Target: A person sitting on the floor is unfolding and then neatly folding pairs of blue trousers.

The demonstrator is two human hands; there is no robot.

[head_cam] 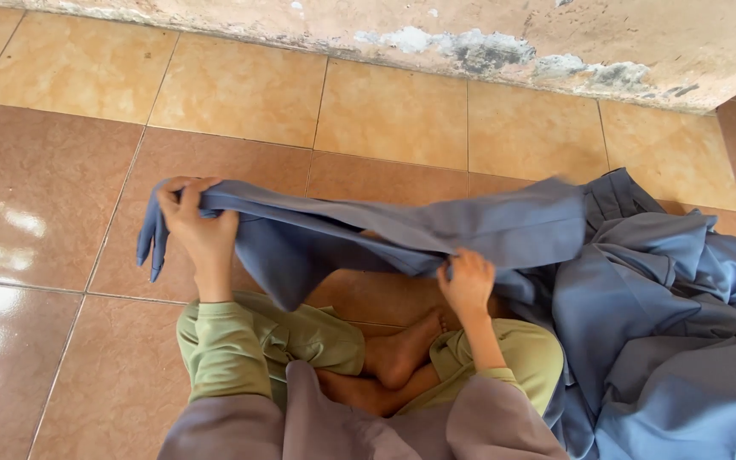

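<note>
1. The left hand (198,234) is closed over one end of a blue-grey cloth garment (402,234), fingers curled over the top edge; a short flap hangs down beyond the fist.
2. The right hand (468,281) pinches the same cloth at its lower edge, thumb and fingers shut on a fold.
3. The garment stretches between the two hands above the crossed legs in green trousers (300,341); its far end runs into a heaped pile of matching blue cloth (675,341) on the tiled floor (61,170), below a peeling wall (555,43).
4. It looks soft, light and limp, sagging wherever unsupported; I judge hems, corners or seams the surest places to grip, since the smooth weave may slide.
</note>
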